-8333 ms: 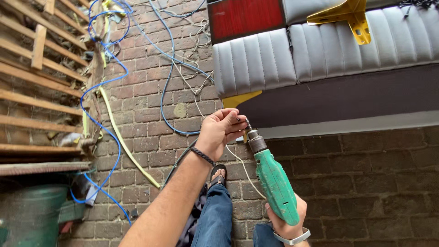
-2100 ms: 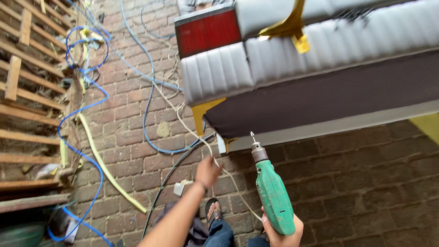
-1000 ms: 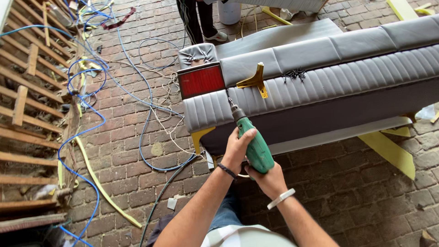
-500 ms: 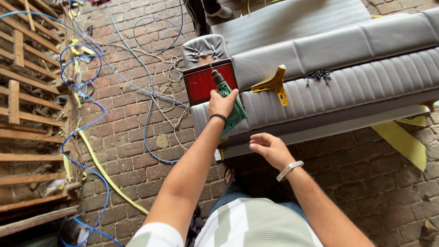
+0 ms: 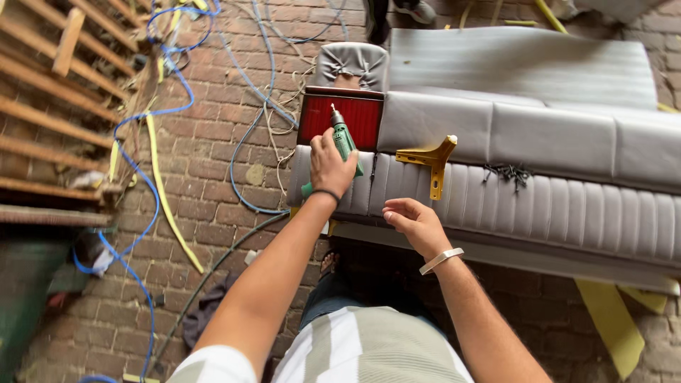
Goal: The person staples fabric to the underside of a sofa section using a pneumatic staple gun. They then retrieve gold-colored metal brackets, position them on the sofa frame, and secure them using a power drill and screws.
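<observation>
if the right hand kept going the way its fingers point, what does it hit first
Probably the grey ribbed cushion just past the right hand, which points up and left; farther along lies the green drill. Depth is hard to judge from above.

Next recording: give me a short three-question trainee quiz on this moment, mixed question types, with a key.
1. True or false: the left hand grips the green drill.
2. Multiple choice: the yellow bracket lies on
A. the brick floor
B. the grey ribbed cushion
C. the wooden pallet
3. Fill in: the right hand is open and holds ______.

Key:
1. True; the drill's bit points at the red panel.
2. B; a small pile of dark screws lies on the cushion too.
3. Nothing; it hovers by the cushion's near edge.
</observation>
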